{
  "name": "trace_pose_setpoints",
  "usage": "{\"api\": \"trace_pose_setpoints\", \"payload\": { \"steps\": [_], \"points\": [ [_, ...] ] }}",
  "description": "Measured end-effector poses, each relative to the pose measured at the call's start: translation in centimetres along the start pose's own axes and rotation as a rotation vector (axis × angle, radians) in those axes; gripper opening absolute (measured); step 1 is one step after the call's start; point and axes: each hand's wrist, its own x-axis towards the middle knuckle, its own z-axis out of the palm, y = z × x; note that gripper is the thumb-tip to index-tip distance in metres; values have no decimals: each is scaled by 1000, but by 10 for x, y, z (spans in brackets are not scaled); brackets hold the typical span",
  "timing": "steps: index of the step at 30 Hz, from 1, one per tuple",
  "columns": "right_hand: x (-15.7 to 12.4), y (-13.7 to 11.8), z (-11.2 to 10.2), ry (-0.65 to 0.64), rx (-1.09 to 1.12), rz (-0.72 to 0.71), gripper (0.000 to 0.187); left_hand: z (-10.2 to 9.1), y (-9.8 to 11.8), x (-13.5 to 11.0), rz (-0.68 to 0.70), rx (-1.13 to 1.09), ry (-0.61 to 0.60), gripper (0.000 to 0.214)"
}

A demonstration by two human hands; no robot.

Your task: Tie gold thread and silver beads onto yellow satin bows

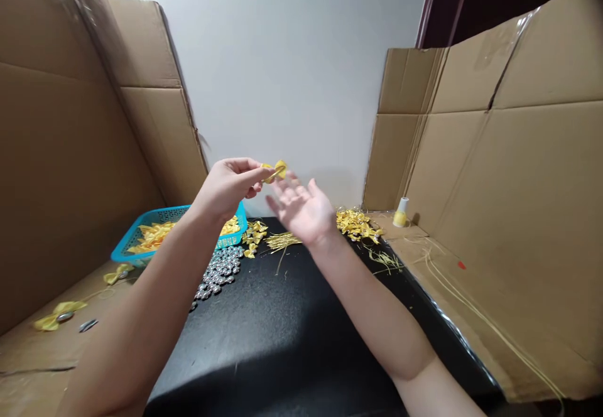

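My left hand (233, 184) pinches a small yellow ribbon bow (281, 169) between thumb and fingers, raised above the black table. Close by on the right, my right hand (306, 210) is turned palm up with its fingers spread, slightly blurred and holding nothing. Beneath the hands lies a bundle of gold twist ties (282, 241). Silver beads (221, 272) are spread on the table below my left forearm, which covers some of them. A few finished-looking bows (253, 235) sit between the basket and the ties.
A blue basket (123, 244) of yellow ribbon pieces stands at left. At back right are a heap of bows (358, 223), loose cord scraps (387, 260) and a thread spool (401, 212). Cardboard walls (513, 172) enclose both sides. Stray bows (59, 316) lie on the left cardboard.
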Motion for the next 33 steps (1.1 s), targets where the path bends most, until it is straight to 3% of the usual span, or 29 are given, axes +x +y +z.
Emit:
{"api": "trace_pose_setpoints", "payload": {
  "steps": [4, 10, 19, 24, 29, 33],
  "points": [
    [3, -56, -10, 124, -4, -331, 44, 3, -14, 4, -38, -356, 68, 14],
    [-8, -111, -47, 190, -151, -497, 42, 19, -27, 12, -250, -792, 230, 14],
    [-8, -160, -83, 277, -405, -637, 32, 21, -25, -5, -272, -900, 91, 16],
    [-19, -157, -69, 268, -538, -700, 23, 26, -16, -18, -322, -929, 92, 15],
    [-41, -128, -36, 11, -752, -760, 19, 32, -15, -26, -386, -864, 92, 13],
    [-55, -93, -17, -100, -1024, -645, 12, 37, -17, -31, -366, -784, 41, 15]
  ]
}}
